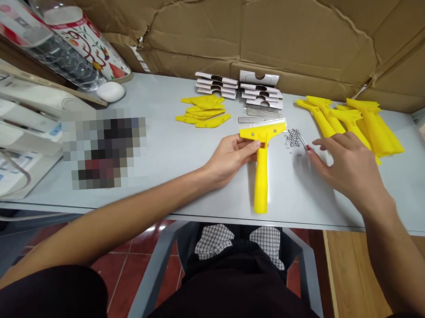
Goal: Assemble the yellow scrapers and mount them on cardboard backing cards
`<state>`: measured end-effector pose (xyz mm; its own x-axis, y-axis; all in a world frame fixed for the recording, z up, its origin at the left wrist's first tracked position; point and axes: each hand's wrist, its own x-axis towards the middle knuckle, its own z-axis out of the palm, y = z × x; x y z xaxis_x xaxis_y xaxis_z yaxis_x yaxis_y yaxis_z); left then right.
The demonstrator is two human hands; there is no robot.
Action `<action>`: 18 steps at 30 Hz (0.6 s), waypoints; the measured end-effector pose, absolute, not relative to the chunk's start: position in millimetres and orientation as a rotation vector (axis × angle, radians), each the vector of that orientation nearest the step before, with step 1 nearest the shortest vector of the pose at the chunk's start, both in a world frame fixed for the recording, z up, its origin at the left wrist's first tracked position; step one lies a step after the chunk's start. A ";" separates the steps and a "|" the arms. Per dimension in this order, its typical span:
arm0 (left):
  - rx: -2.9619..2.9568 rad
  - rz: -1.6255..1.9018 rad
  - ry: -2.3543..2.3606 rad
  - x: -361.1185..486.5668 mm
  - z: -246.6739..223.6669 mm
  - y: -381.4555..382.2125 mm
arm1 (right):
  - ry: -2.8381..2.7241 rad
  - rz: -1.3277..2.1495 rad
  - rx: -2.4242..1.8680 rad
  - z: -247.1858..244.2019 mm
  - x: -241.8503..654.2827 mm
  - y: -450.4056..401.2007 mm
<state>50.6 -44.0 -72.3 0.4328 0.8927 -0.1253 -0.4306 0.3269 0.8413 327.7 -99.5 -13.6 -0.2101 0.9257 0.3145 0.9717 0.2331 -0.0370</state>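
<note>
My left hand [230,160] is closed around the neck of a yellow scraper [260,180], thumb in front. The scraper's handle points towards me, and two screws show in its wide head. A clear strip lies along the head's far edge. My right hand [353,165] hovers at the right with thumb and forefinger apart. Close to its fingertips is a small screwdriver [303,140] with a red handle; whether the thumb touches it is hard to tell. Beside the screwdriver lies a pile of small metal screws or nuts [292,138].
Yellow plates [206,112], folded white cards [260,91] and metal blades [260,112] lie behind the scraper. Yellow handles [374,125] are heaped at right. Bottles [90,41], a white rounded object [111,92] and a blurred patch are at left. Cardboard [262,26] walls the back.
</note>
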 end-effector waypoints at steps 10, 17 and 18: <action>0.898 0.991 0.677 49.6 -70.0 -42.0 | -1.660 1.312 -1.448 -31.5 245.3 -102.9; 1.139 0.983 0.830 40.2 -64.3 -27.9 | -1.434 1.692 -1.267 -37.7 239.5 -82.7; 1.253 1.019 0.904 35.9 -58.6 -25.0 | -1.426 1.698 -1.253 -37.4 241.2 -81.9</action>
<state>35.9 -25.0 -58.6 0.3088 0.9511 0.0060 -0.1072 0.0286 0.9938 241.2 -81.9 -37.4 -0.3858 0.8772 -0.2858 0.1303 -0.2548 -0.9582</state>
